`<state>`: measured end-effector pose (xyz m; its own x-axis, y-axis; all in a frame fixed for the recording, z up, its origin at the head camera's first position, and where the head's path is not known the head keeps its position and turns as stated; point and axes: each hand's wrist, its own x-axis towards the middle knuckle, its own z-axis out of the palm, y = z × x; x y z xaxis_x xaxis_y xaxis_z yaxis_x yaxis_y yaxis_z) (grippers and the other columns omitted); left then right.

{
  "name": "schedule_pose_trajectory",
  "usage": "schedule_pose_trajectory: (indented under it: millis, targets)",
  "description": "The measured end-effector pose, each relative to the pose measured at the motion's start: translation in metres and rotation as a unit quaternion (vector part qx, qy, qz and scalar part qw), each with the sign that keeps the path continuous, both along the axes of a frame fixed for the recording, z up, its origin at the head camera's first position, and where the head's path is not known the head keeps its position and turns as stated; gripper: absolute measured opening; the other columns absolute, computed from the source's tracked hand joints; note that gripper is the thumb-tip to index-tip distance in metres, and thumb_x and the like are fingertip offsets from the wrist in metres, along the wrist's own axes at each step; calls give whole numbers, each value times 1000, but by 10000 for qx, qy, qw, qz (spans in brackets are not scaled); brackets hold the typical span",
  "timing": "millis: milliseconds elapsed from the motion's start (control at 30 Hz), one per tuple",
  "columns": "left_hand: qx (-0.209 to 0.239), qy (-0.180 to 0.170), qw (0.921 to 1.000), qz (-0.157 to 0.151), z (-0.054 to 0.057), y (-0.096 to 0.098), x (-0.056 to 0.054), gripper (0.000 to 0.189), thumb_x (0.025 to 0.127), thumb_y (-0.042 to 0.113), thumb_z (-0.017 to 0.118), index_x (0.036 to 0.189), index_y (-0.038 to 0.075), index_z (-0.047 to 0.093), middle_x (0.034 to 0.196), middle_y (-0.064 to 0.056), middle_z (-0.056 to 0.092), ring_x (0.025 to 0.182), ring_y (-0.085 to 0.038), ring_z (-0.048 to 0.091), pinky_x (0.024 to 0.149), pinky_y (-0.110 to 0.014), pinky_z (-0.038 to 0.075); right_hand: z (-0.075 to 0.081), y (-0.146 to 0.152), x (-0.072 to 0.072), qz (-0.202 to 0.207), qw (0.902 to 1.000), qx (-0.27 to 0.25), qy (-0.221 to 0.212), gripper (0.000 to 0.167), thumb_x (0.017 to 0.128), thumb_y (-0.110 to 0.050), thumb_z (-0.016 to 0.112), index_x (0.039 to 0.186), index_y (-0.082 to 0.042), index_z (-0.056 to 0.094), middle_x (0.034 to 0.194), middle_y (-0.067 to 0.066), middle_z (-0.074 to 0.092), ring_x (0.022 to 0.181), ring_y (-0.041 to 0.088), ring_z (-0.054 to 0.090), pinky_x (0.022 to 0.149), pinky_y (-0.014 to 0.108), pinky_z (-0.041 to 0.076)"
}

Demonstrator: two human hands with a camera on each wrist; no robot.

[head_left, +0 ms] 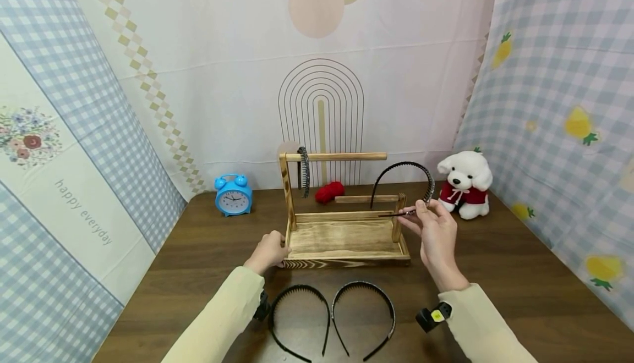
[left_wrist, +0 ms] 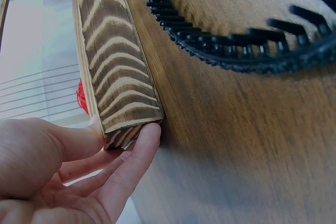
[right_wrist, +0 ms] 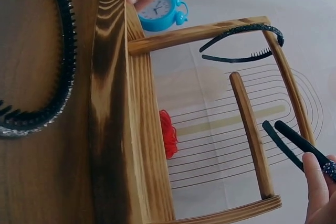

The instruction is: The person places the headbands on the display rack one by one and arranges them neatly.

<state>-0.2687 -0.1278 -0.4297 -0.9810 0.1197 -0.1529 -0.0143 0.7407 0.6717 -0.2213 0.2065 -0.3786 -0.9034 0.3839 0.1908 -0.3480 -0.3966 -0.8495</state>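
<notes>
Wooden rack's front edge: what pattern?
The front edge has pale, arched wood-grain bands on dark brown; best seen in the left wrist view.

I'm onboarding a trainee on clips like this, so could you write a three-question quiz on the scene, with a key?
1. Multiple choice: what does the right hand hold?
A) the red yarn
B) a headband
C) the blue alarm clock

2. True or false: the left hand grips the upper bar of the wooden rack.

3. Count: how many headbands lie on the table in the head view?

Key:
1. B
2. False; its fingers hold the front left corner of the base.
3. Two
</notes>
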Motion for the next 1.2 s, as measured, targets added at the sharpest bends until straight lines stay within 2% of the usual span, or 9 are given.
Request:
schedule_pose_trajectory:
  millis: [367,667,800,967,1200]
  targets:
    - [-6,35,10000,4,1,0,0,30,95,3,61,120,-14,59,110,-33,62,57,-20,66,56,-30,60,7,-2,-12,-16,9998,-12,176,19,95,-18,62,90,-1,53,75,9,70,74,21,72,74,37,62]
    - [-88,16,9999,79,1,0,-1,36,95,4,62,126,-14,56,122,-36,57,55,-19,65,55,-30,60,12,-7,-17,-58,9998,14,187,19,96,-16,61,94,2,54,75,8,71,72,19,71,71,34,62]
    - [-94,19,9999,39,0,0,-1,37,95,4,61,126,-14,55,123,-37,56,55,-18,65,55,-29,60,14,-9,-19,-71,9998,148,139,20,96,-17,61,93,1,53,76,8,72,73,18,72,72,33,62]
    - [-161,58,9998,-27,0,-1,0,34,95,4,61,123,-14,57,114,-35,60,56,-19,66,55,-30,60,16,-11,-21,-60,9996,230,121,19,96,-17,61,92,0,53,77,8,72,72,18,72,71,33,62]
    - [-176,57,9998,-37,-1,-1,-1,29,95,4,61,118,-12,60,98,-26,64,56,-19,66,56,-31,60,17,-13,-25,-46,9996,240,136,19,97,-17,60,94,1,54,76,6,71,73,17,71,72,32,62]
